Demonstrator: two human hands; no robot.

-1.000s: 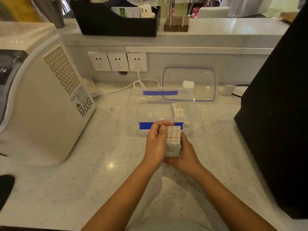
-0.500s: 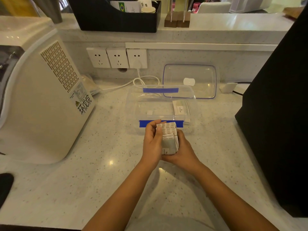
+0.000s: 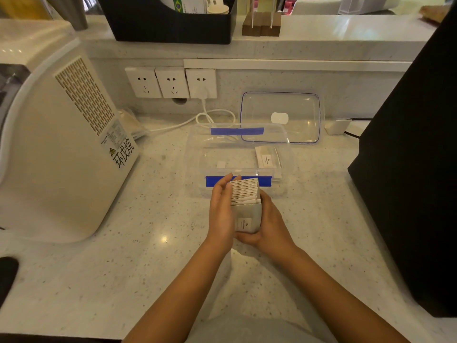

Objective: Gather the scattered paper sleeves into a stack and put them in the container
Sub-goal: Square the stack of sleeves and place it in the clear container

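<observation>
While both hands still clasp it, sleeve stack (image 3: 245,194) sits squarer

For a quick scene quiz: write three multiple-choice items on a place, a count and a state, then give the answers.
1. Where does the lid stand?
A. on the container
B. leaning on the wall behind it
C. under the stack

2. How many wall sockets are there?
A. two
B. three
C. five

3. The stack of paper sleeves is
A. inside the container
B. scattered on the counter
C. held between both hands

B: the lid is propped behind the container.
B: three sit in a row.
C: left hand and right hand clasp it.
</observation>
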